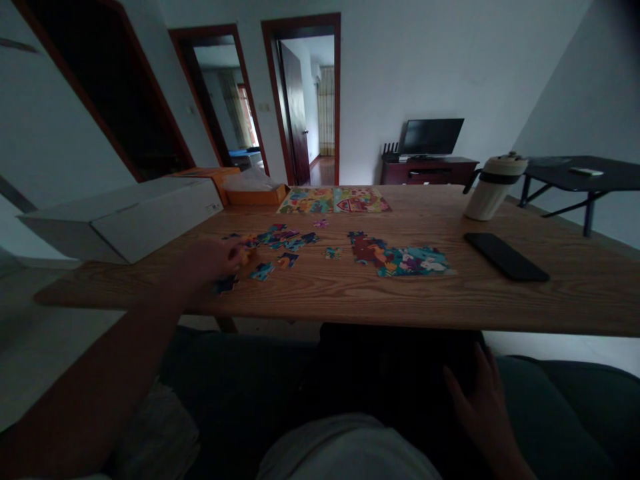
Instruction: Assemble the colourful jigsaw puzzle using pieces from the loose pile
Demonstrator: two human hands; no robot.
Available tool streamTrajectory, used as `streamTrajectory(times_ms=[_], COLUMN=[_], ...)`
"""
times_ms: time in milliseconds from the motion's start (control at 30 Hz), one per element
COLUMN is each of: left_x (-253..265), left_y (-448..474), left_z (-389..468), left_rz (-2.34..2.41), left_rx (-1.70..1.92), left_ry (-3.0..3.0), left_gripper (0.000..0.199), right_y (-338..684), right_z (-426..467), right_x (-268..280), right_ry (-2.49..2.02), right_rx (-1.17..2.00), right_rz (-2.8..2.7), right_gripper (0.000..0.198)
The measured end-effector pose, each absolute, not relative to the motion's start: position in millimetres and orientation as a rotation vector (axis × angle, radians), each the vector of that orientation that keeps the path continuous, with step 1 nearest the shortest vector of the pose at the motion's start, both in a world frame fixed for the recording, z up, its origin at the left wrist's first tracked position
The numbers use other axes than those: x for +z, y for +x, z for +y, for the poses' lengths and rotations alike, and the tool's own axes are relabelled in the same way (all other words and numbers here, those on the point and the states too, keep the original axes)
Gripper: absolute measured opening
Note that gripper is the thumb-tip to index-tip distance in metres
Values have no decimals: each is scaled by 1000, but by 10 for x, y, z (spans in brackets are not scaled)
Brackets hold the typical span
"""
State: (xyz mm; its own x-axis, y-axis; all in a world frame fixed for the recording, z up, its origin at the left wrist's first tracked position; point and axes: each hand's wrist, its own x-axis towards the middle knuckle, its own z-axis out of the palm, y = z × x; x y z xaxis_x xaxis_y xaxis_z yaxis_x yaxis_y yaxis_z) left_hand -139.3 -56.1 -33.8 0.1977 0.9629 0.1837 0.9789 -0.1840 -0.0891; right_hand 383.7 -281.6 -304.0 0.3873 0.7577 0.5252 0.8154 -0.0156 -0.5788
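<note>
My left hand (pixel 213 260) reaches over the left side of the wooden table (pixel 310 300). It is slightly blurred, its fingers closed on an orange puzzle piece (pixel 248 254) among the loose ones. Around it lie several loose puzzle pieces (pixel 263 271), mostly blue, orange and purple. To the right is a joined part of the puzzle (pixel 413 261), with a white rabbit and a brown area. One single piece (pixel 332 253) lies between that part and the loose group. Down on my lap rests my right hand (pixel 480 393), empty, thumb and fingers apart.
At the left stand a long white box (pixel 150 210) and an open orange box (pixel 255 196). A colourful picture sheet (pixel 334 200) lies at the back. On the right are a dark phone (pixel 505 256) and a cream tumbler (pixel 493 190). A black folding table (pixel 600 173) stands beyond.
</note>
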Motion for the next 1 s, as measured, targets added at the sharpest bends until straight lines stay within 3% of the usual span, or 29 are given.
streamTrajectory(times_ms=[100, 167, 300, 467, 567, 700, 767, 867, 1000], left_x=[-247, -144, 64, 112, -15, -311, -454, -595, -663], left_y=[-1225, -954, -176, 635, 899, 1054, 1078, 1086, 1085], left_z=[-661, -769, -849, -477, -181, 20, 32, 17, 40], left_rz=[-1793, -1731, -1451, -1218, -1185, -1164, -1069, -876, -778], left_rx=[-211, -318, -606, -1002, -1287, -1507, -1438, -1201, -1027], left_ry=[-2294, -2352, -2559, -2791, -2816, -2909, -2981, -2993, -2935], left_gripper=[58, 58, 55, 45, 39, 49, 50, 35, 29], right_y=[3786, 3699, 3402, 3008, 2902, 2949, 3025, 3131, 3201], right_z=[-2877, -2884, -2487, -1179, -485, -102, -84, -113, -86], right_x=[-2621, -2162, -1111, -308, -212, -359, -458, -547, -580], right_ry=[-1617, -1399, -1173, -1095, -1111, -1089, -1083, -1047, -1086], right_rx=[-276, -184, 227, 480, 518, 696, 907, 1198, 1213], right_rz=[-1610, -1844, -2121, -2026, -1949, -1820, -1716, -1607, -1583], right_gripper=[47, 31, 30, 57, 58, 43, 40, 50, 54])
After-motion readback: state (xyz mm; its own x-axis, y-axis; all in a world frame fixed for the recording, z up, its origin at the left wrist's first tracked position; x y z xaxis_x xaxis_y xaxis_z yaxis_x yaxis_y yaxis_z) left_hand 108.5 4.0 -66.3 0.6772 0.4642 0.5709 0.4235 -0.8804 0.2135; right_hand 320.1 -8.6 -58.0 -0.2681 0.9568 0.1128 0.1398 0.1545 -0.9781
